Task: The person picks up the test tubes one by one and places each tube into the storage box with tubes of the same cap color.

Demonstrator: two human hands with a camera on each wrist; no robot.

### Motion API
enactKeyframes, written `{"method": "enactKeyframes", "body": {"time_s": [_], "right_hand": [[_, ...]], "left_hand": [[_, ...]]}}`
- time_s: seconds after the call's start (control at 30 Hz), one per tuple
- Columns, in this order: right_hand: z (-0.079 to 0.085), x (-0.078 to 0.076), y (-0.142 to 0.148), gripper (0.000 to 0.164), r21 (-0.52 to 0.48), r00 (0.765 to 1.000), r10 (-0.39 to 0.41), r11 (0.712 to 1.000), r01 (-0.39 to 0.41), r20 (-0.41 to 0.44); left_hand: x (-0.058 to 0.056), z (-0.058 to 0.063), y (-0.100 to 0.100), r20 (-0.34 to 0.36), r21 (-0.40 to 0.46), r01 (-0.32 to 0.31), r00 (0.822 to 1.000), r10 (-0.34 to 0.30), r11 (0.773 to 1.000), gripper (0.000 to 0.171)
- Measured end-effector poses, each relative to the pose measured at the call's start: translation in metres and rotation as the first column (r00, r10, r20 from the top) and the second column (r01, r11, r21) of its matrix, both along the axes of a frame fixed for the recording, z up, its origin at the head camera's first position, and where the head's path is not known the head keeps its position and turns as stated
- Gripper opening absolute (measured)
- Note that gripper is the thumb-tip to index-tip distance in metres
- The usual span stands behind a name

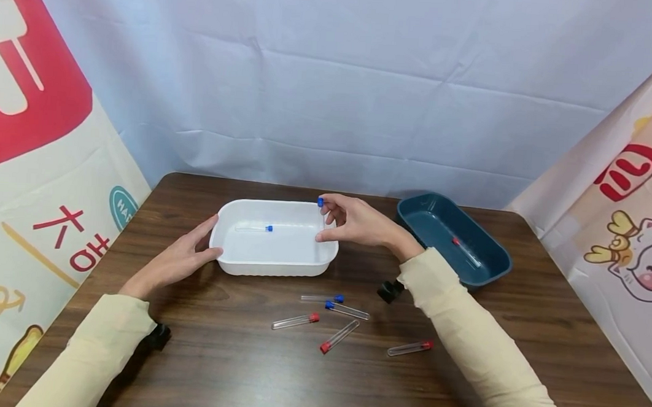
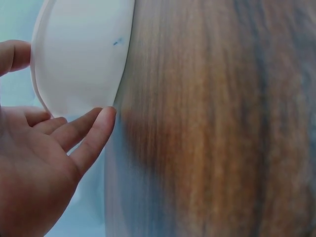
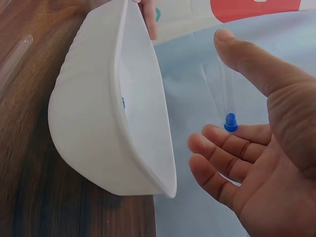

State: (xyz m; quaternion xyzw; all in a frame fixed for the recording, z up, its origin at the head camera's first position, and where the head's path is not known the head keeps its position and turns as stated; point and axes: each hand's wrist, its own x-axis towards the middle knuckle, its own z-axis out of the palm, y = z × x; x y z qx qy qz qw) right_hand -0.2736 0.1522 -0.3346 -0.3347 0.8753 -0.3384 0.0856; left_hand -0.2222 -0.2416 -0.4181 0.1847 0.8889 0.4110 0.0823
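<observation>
A blue-capped test tube (image 3: 228, 89) is held between the thumb and fingers of my right hand (image 1: 355, 220), cap up at the right end of a white basin (image 1: 278, 270). In the right wrist view the thumb tip meets its glass end, and the fingers are by the cap. My left hand (image 1: 182, 254) touches the basin's left end with thumb and fairly straight fingers, seen at the rim in the left wrist view. Inside the basin lies another blue-capped tube (image 1: 261, 228).
In front of the basin lie two blue-capped tubes (image 1: 353, 312) and three red-capped tubes (image 1: 296, 321) on the wooden table (image 1: 229, 358). At the back right, a dark teal basin (image 1: 430, 218) contains a red-capped tube (image 1: 469, 256). A pale cloth (image 1: 336, 106) hangs behind.
</observation>
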Motion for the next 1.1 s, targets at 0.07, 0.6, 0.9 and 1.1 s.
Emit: {"method": "enactKeyframes", "body": {"time_s": [0.07,0.6,0.9,1.1], "right_hand": [[-0.001,-0.003,-0.006,0.081,0.018,1.000,0.000,1.000,0.000,0.000],[-0.019,-0.022,-0.044,0.081,0.089,0.998,0.012,0.996,-0.018,0.065],[-0.027,-0.030,-0.059,0.087,0.093,0.996,0.027,0.995,-0.035,0.087],[-0.032,-0.034,-0.066,0.089,0.119,0.993,0.038,0.992,-0.051,0.110]], "left_hand": [[0.000,0.000,0.000,-0.003,-0.001,-0.002,1.000,0.002,1.000,0.082],[0.001,0.003,0.002,-0.001,-0.017,-0.011,1.000,0.011,1.000,0.082],[0.000,0.003,0.003,-0.002,-0.016,-0.010,1.000,0.010,1.000,0.082],[0.000,0.002,0.003,0.007,-0.011,-0.011,1.000,0.011,1.000,0.082]]}}
